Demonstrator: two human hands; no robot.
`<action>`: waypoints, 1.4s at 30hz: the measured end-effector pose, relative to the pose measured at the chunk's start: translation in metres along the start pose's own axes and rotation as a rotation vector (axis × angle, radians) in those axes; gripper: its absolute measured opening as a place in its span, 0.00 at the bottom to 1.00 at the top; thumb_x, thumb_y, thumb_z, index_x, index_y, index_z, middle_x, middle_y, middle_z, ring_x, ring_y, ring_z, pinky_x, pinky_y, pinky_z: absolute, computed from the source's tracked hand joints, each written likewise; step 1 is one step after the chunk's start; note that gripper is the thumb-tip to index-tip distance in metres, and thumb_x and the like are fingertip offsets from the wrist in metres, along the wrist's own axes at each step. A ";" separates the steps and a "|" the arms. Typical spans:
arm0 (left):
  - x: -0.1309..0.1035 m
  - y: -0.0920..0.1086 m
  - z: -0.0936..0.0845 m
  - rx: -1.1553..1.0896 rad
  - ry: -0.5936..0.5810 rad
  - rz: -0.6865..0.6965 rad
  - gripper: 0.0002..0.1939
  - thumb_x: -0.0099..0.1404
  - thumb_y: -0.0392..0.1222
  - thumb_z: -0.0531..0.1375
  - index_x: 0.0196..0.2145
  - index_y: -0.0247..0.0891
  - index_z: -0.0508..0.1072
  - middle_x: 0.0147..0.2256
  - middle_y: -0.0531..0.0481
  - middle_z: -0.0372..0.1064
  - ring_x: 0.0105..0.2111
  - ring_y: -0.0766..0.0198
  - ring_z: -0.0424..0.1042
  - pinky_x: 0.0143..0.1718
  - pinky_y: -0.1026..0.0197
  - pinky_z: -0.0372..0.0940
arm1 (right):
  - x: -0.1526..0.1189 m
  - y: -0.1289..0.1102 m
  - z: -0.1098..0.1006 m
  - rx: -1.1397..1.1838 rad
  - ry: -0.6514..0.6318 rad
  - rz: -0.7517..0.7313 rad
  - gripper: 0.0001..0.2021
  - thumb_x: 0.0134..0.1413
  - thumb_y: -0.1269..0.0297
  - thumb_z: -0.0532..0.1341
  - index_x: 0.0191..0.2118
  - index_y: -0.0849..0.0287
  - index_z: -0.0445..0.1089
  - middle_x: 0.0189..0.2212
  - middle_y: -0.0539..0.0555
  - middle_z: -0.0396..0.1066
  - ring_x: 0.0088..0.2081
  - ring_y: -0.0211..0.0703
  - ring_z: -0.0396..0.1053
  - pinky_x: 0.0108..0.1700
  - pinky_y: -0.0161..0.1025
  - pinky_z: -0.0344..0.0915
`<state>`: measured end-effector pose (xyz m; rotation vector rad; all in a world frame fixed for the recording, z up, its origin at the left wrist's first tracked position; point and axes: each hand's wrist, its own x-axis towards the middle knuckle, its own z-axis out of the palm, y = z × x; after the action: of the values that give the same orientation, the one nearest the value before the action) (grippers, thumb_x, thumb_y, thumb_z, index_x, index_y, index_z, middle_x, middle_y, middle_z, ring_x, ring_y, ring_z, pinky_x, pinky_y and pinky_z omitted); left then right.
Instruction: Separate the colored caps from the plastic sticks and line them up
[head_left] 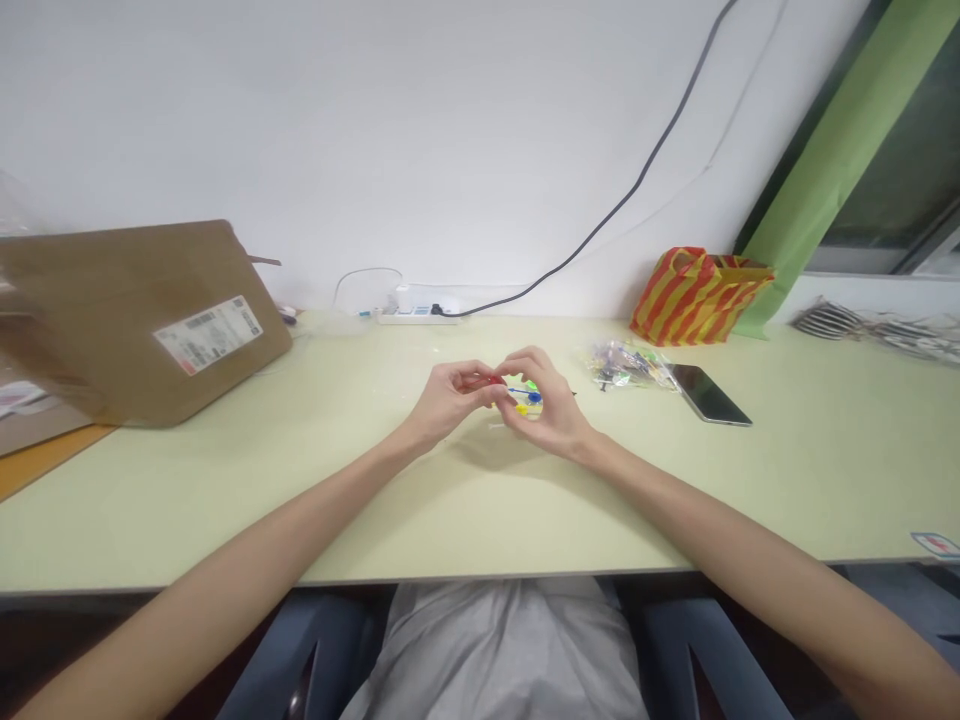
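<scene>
Left hand: curled nearly closed, pinching a small red piece between thumb and fingertips, just above the worktop.
Right hand: bent into a loose ring, fingertips at the red piece; cannot tell whether gripping or only touching.
Red piece: between both hands, largely covered by fingers, too small to make out in shape.
Blue piece: visible through the ring of the right hand, near 4 o'clock from the red piece.
Yellow piece: just beside the blue one, toward 5 o'clock from the red piece.
Green piece: partly hidden, at about 3 o'clock from the red piece.
Clear bag: between 2 and 3 o'clock from the hands, filled with small mixed-colour parts.
Phone: at 3 o'clock, lying flat with a dark screen, near the clear bag.
Striped bag: at 2 o'clock, red and yellow, standing near the wall.
Power strip: between 10 and 11 o'clock, with a black cable rising toward 1 o'clock.
Cardboard box: between 9 and 10 o'clock, tilted, bearing a white label.
Green curtain: toward 2 o'clock, beyond the striped bag.
</scene>
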<state>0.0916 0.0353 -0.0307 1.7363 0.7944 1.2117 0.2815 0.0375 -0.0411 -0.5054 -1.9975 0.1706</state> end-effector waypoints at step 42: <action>0.000 -0.001 -0.001 0.342 -0.114 0.136 0.11 0.65 0.47 0.67 0.35 0.37 0.77 0.32 0.51 0.73 0.32 0.64 0.69 0.38 0.59 0.67 | -0.002 0.020 0.006 -0.405 -0.118 -0.111 0.10 0.65 0.77 0.54 0.40 0.55 0.69 0.35 0.56 0.66 0.41 0.49 0.60 0.43 0.44 0.56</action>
<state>0.0909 0.0360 -0.0311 2.1481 0.8642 1.0993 0.2827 0.0549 -0.0519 -0.6492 -2.1789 -0.2851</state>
